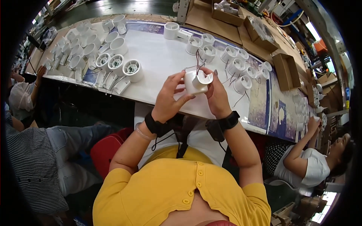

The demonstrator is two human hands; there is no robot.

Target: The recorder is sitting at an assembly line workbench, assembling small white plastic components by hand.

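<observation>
Both of my hands hold a white plastic housing (193, 86) just above the front edge of the table. It is round, with a cut-out opening at its right side, and dark thin wires rise from it. My left hand (168, 98) grips its left side, thumb along the lower edge. On the other side, the fingers of my right hand (218, 97) close round it, partly hidden behind the part. Beyond the hands stand several white cups with fan blades and wires (207, 53). To the left, white cylinders with handles (132, 71) show round green-and-white inserts.
A white sheet (158, 56) covers the middle of the table. More white handled shells (89, 51) crowd the far left, and several wired cups (236, 66) stand right. Open cardboard boxes (286, 71) line the back right. People sit at both sides; one (307, 165) works at the right.
</observation>
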